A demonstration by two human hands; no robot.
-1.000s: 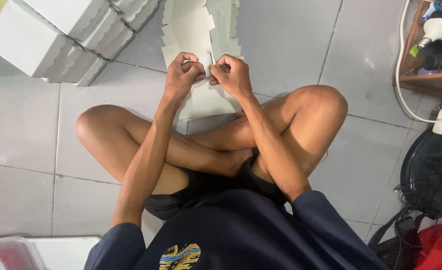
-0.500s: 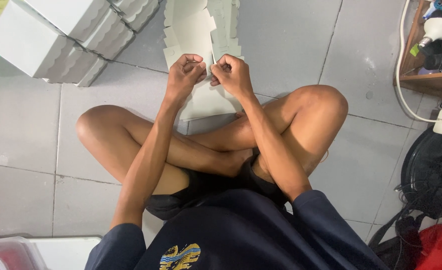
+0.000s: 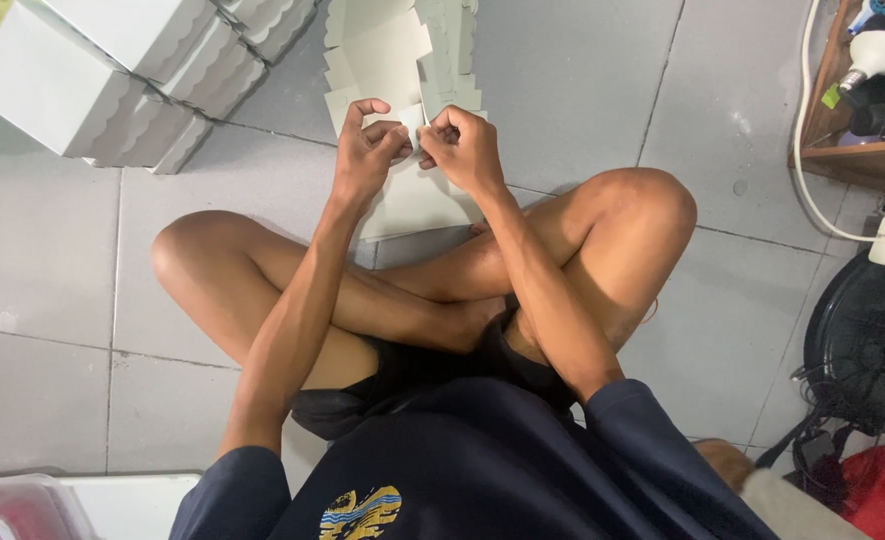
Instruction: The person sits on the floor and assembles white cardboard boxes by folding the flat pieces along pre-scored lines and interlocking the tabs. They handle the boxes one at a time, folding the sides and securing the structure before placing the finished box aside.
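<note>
Vs. the earlier frames, both hands sit a touch higher on the card and the left forefinger has lifted; legs and stacks look unchanged.

Left hand [image 3: 367, 150] and right hand [image 3: 462, 148] meet at upper centre of the frame, knuckles nearly touching, w/ a small flap of the pale card [image 3: 417, 195] pinched between them. Both are curled nearly shut, thumbs and fingertips closed on that flap; the left forefinger sticks up free. The exact grip on the inner side is hidden by the fingers.

The card lies flat on the floor [image 3: 582, 90], directly under and just beyond the hands, its long axis running away from the person toward the top edge. More flat cards [image 3: 377, 50] continue above it. Neither hand is nearer: they share the same fold, left from the left side, right from the right.

Folded white boxes [image 3: 112, 70] stack in the upper left, well apart from the hands. A shelf [image 3: 862, 155] and white cable [image 3: 812, 170] sit at the upper right.
</note>
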